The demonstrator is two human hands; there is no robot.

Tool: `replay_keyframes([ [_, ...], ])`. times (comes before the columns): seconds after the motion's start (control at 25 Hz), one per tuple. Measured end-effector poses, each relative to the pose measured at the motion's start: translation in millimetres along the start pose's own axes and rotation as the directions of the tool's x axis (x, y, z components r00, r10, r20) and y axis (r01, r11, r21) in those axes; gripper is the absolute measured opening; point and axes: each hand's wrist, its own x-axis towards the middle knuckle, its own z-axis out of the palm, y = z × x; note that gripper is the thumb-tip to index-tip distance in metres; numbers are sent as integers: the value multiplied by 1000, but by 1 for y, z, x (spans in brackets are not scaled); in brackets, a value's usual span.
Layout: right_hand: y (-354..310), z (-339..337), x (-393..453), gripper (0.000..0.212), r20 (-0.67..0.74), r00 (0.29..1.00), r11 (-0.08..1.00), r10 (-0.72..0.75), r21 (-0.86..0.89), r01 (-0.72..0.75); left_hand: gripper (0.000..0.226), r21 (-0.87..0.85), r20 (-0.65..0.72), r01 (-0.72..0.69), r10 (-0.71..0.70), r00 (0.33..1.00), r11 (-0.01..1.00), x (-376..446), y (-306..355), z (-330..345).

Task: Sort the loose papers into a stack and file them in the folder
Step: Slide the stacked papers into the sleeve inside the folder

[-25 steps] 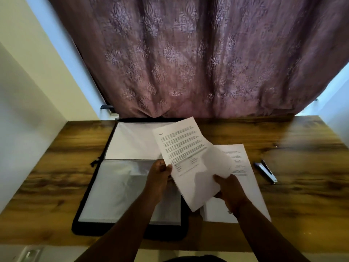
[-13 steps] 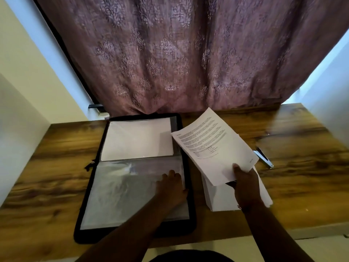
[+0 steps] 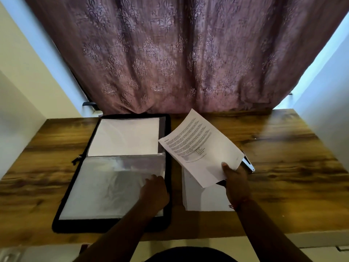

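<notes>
— Which step was the person on?

— Filing, by the look of it. The right hand point(image 3: 236, 178) had its grip clamped on the near corner of a printed sheet point(image 3: 200, 146), thumb on top, and held it tilted in the air above the rest of the papers point(image 3: 198, 197), which lay in a stack on the desk point(image 3: 292, 167) just beside the folder point(image 3: 113, 173).

— And the folder itself?

— It lay open toward the desk's left side, reaching almost from the back edge to the front edge. One white page point(image 3: 124, 137) sat in the far half; the near half showed a clear sleeve point(image 3: 109, 186), seemingly empty.

— What was the left hand doing?

— The left hand point(image 3: 154, 191) rested at the sleeve's right edge, fingers down on the plastic. Whether its grip had pinched the sleeve or only pressed on it could not be told.

— So what did the next move call for?

— Probably parting the sleeve's mouth with the left hand, then squaring the sheet to that opening and sliding it in flat. A sheet held by one corner droops, so it could catch or crease at the lip.

— Anything else about?

— A stapler point(image 3: 249, 165) lay half hidden behind the raised sheet.
</notes>
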Motion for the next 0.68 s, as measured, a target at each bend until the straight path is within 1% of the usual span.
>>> replay_keyframes([
  [0.08, -5, -5, 7, 43, 35, 999, 1000, 3, 6, -3, 52, 12, 0, 39, -39, 999, 999, -7, 2, 3],
  [0.2, -13, -12, 14, 44, 109, 994, 1000, -15, 28, 12, 61, 36, 24, 136, -137, 990, 990, -17, 16, 7],
  [0.24, -14, -13, 16, 44, 127, 992, 1000, -16, 27, 13, 61, 36, 18, 173, -174, 985, 984, -19, 22, 8],
  [0.32, -14, -16, 18, 44, 159, 987, 1000, -4, 3, 4, 50, 42, -21, 244, -243, 970, 969, -20, 29, 7],
  [0.36, -13, -16, 18, 44, 171, 985, 1000, 2, -11, 0, 41, 53, -44, 243, -241, 970, 969, -21, 29, 7],
  [0.4, -12, -17, 19, 43, 183, 983, 1000, 6, -18, -3, 33, 65, -106, 207, -200, 974, 976, -22, 26, 6],
  [0.44, -11, -18, 18, 43, 198, 980, 1000, 10, -19, -7, 27, 84, -140, 154, -142, 980, 984, -25, 22, 7],
  [0.52, -10, -19, 16, 42, 225, 974, 1000, 18, -11, -16, 38, 128, -172, 123, -100, 980, 984, -30, 13, 10],
  [0.56, -10, -19, 14, 40, 235, 972, 1000, 21, -6, -20, 39, 109, -184, 130, -109, 977, 985, -31, 8, 13],
  [0.6, -10, -20, 12, 38, 242, 970, 1000, 22, -1, -23, 31, 65, -153, 153, -142, 978, 986, -34, 5, 13],
  [0.64, -9, -21, 11, 36, 246, 969, 1000, 22, 1, -23, 22, -6, -180, 190, -188, 966, 982, -35, 3, 12],
  [0.68, -8, -22, 10, 35, 247, 969, 1000, 22, -4, -22, 18, -71, -209, 247, -256, 944, 966, -37, 1, 11],
])
